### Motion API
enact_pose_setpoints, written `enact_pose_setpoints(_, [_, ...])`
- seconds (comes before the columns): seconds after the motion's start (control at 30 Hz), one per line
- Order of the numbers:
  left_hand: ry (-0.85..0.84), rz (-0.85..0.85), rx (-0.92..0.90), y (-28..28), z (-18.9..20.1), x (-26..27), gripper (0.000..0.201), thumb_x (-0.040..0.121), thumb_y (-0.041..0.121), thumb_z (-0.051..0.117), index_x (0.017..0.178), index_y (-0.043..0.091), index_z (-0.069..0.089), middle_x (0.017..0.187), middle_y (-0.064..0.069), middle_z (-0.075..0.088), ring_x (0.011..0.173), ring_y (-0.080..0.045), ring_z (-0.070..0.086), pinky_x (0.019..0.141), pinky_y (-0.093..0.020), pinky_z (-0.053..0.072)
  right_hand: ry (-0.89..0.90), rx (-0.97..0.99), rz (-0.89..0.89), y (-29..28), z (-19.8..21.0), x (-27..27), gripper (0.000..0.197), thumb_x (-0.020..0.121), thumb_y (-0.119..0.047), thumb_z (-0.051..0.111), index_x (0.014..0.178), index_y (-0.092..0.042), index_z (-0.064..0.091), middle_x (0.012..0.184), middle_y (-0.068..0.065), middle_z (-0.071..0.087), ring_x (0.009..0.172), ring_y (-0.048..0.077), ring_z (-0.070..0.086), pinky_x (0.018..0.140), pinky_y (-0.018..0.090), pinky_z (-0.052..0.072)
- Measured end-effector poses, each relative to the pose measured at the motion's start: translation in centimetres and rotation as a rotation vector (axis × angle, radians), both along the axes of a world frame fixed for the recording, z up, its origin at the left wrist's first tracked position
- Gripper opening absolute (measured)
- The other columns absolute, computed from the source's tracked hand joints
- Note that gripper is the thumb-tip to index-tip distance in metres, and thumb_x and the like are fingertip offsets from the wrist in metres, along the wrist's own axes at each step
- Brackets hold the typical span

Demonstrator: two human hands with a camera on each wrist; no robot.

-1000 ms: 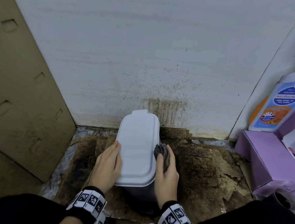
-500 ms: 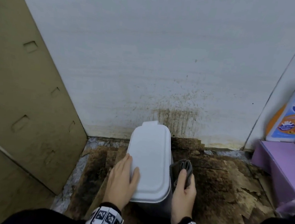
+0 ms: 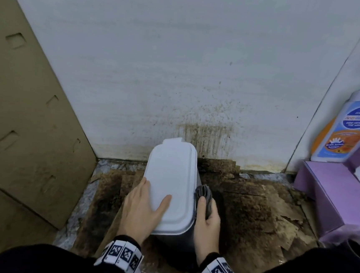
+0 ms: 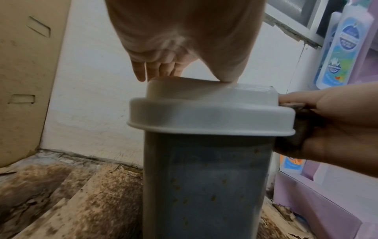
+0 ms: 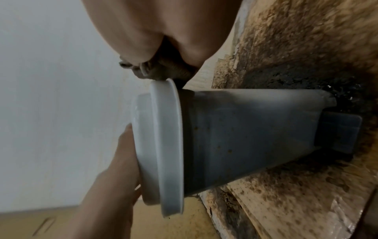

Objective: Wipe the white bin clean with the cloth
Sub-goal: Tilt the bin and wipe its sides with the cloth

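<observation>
Your left hand [image 3: 144,207] rests flat-fingered on the lid [image 3: 170,185], your right hand [image 3: 207,225] grips the cloth [image 3: 205,196] at the bin [image 4: 204,186]'s three o'clock side; speckles remain.

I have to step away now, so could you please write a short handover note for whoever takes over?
Left hand rests flat on the white bin's lid, steadying it.
Right hand grips the grey cloth against the bin's right side, just under the lid rim.
The white bin stands upright on the stained floor by the wall.
Left: brown specks still dot the bin's front and side.
</observation>
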State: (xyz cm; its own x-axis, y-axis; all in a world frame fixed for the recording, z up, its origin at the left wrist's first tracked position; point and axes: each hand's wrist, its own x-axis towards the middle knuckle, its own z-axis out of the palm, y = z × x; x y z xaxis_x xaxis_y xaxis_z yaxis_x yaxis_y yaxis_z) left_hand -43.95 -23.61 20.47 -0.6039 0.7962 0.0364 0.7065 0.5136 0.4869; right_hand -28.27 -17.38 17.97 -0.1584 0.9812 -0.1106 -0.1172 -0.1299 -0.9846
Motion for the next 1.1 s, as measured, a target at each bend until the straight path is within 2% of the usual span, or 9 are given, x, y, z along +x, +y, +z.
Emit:
enact_pose_setpoints(0.2, [0.101, 0.050, 0.033, 0.2, -0.5, -0.4, 0.083, 0.087, 0.069, 0.024, 0.150, 0.015, 0.034, 0.161, -0.008, 0.030, 0.150, -0.022, 0.023, 0.125, -0.041, 0.017, -0.068, 0.070, 0.089, -1.0, 0.4, -1.0, 0.034, 0.102, -0.038, 0.047, 0.136, -0.034, 0.054, 0.124, -0.024, 0.063, 0.116, -0.009, 0.056, 0.099, 0.019, 0.046])
enact_pose_setpoints(0.33, [0.086, -0.293, 0.137, 0.9, -0.3, -1.4, 0.057, 0.100, 0.031, 0.035, 0.155, 0.017, 0.032, 0.165, 0.002, 0.024, 0.153, -0.014, 0.017, 0.126, -0.040, 0.017, -0.046, 0.049, 0.137, -0.8, 0.3, -1.2, 0.030, 0.103, -0.034, 0.048, 0.133, -0.034, 0.053, 0.118, -0.030, 0.063, 0.112, -0.015, 0.055, 0.094, 0.009, 0.043])
enact_pose_setpoints(0.4, [-0.043, -0.311, 0.185, 1.3, -0.1, -1.4, 0.049, 0.105, 0.020, 0.038, 0.154, 0.017, 0.036, 0.162, 0.005, 0.030, 0.150, -0.010, 0.024, 0.125, -0.040, 0.022, -0.018, 0.021, 0.212, -0.3, 0.2, -1.1, 0.033, 0.103, -0.033, 0.048, 0.135, -0.029, 0.056, 0.121, -0.024, 0.066, 0.116, -0.009, 0.057, 0.097, 0.012, 0.045])
enact_pose_setpoints(0.5, [-0.175, -0.204, 0.230, 1.4, 0.2, -1.4, 0.054, 0.103, 0.047, 0.037, 0.150, 0.019, 0.039, 0.155, 0.007, 0.037, 0.145, -0.010, 0.029, 0.123, -0.040, 0.026, -0.002, -0.018, 0.300, 0.5, 0.5, -0.9, 0.036, 0.104, -0.033, 0.048, 0.137, -0.023, 0.057, 0.129, -0.011, 0.066, 0.123, 0.004, 0.059, 0.109, 0.032, 0.045])
enact_pose_setpoints(0.6, [-0.078, -0.196, 0.181, 1.5, -0.2, -2.1, 0.076, 0.093, 0.065, 0.029, 0.152, 0.018, 0.033, 0.156, 0.003, 0.032, 0.146, -0.015, 0.024, 0.123, -0.040, 0.021, 0.083, -0.118, 0.253, 1.0, -0.1, -0.9, 0.035, 0.104, -0.031, 0.048, 0.136, -0.022, 0.059, 0.128, -0.006, 0.068, 0.121, 0.011, 0.062, 0.108, 0.039, 0.047])
enact_pose_setpoints(0.73, [-0.046, -0.159, 0.171, 1.5, -1.0, -2.9, 0.081, 0.091, 0.065, 0.031, 0.156, 0.017, 0.028, 0.161, -0.001, 0.027, 0.150, -0.018, 0.019, 0.124, -0.042, 0.018, 0.019, -0.165, 0.048, 1.1, -2.6, -1.1, 0.038, 0.101, -0.044, 0.050, 0.134, -0.028, 0.059, 0.127, -0.008, 0.068, 0.121, 0.012, 0.062, 0.109, 0.045, 0.046])
enact_pose_setpoints(0.87, [-0.083, -0.123, 0.198, 1.6, -1.1, -3.4, 0.079, 0.091, 0.061, 0.034, 0.156, 0.018, 0.029, 0.163, 0.001, 0.026, 0.151, -0.016, 0.019, 0.125, -0.042, 0.017, -0.050, -0.141, -0.019, 0.3, -3.5, -1.4, 0.041, 0.103, -0.042, 0.047, 0.138, -0.023, 0.056, 0.131, -0.006, 0.065, 0.123, 0.010, 0.059, 0.111, 0.042, 0.044])
enact_pose_setpoints(0.97, [-0.115, -0.114, 0.212, 2.2, -0.9, -2.8, 0.069, 0.097, 0.050, 0.041, 0.157, 0.017, 0.030, 0.164, 0.000, 0.028, 0.152, -0.016, 0.021, 0.126, -0.039, 0.017, -0.075, -0.095, 0.008, -0.6, -3.5, -2.0, 0.038, 0.104, -0.038, 0.045, 0.137, -0.024, 0.055, 0.129, -0.010, 0.063, 0.122, 0.002, 0.056, 0.111, 0.030, 0.042])
enact_pose_setpoints(1.1, [-0.114, -0.117, 0.193, 3.3, -0.6, -1.4, 0.060, 0.104, 0.033, 0.048, 0.158, 0.017, 0.026, 0.166, 0.000, 0.025, 0.153, -0.016, 0.020, 0.126, -0.035, 0.014, -0.041, -0.082, 0.093, -1.6, -2.2, -3.0, 0.018, 0.105, -0.032, 0.043, 0.118, -0.045, 0.047, 0.112, -0.034, 0.050, 0.098, -0.034, 0.045, 0.086, -0.006, 0.033])
